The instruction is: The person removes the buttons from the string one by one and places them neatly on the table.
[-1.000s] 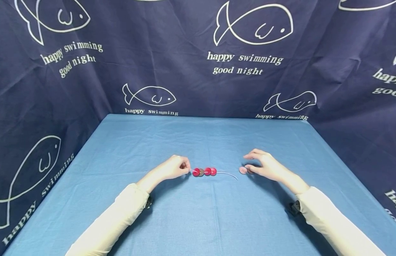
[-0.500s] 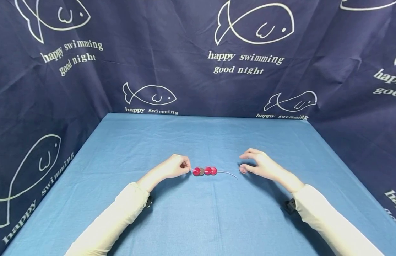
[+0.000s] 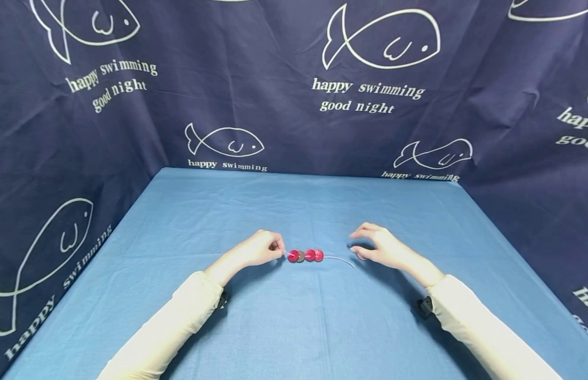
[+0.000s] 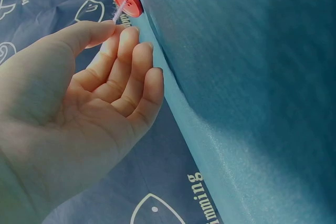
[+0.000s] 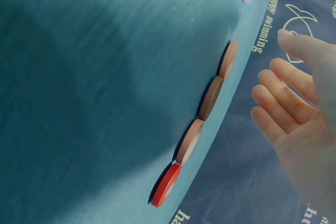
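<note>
My left hand pinches the end of a whitish string between thumb and forefinger; the left wrist view shows the string passing into a red button. Red buttons and a brown button sit threaded along it, and its loose tail curves away to the right. My right hand hovers with relaxed fingers, holding nothing. Beside it, in the right wrist view, lies a row of loose buttons: a pink one, a brown one, another pink one and a red one.
Everything lies on a table with a blue cloth. Dark blue curtains printed with white fish and lettering stand behind and at both sides. Dark devices are strapped under both wrists.
My right hand has shifted left over the loose buttons toward the string's tail, covering the brown button and most of a pink one in the head view. My left hand stays put.
</note>
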Motion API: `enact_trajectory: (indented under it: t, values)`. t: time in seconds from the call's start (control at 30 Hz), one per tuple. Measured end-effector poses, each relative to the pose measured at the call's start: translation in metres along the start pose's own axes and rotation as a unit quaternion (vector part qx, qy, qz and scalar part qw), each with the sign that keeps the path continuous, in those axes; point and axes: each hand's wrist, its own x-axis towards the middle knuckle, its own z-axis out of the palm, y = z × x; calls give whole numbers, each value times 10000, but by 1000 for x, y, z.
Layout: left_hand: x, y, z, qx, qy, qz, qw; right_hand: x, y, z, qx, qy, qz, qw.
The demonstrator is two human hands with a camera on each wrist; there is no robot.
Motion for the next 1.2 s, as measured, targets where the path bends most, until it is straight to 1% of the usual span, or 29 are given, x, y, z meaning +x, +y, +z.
enact_trajectory:
  t: [0.23, 0.5, 0.73, 1.0, 1.2]
  values:
    - [-1, 0, 0, 13, -13, -45, 10000, 5, -2, 4, -10, -63, -13, 10000]
    - [-1, 0, 0, 5, 25, -34, 10000, 11, -5, 8, -40, 30, -195, 9998]
    - [-1, 0, 0, 18, 25, -2, 10000, 14, -7, 11, -123, -5, -261, 9996]
    - [-2, -1, 0, 29, 78, 83, 9999, 21, -13, 15, -44, 0, -403, 9992]
    - [-2, -2, 0, -9, 31, 36, 10000, 27, -17, 18, -15, -65, -460, 9989]
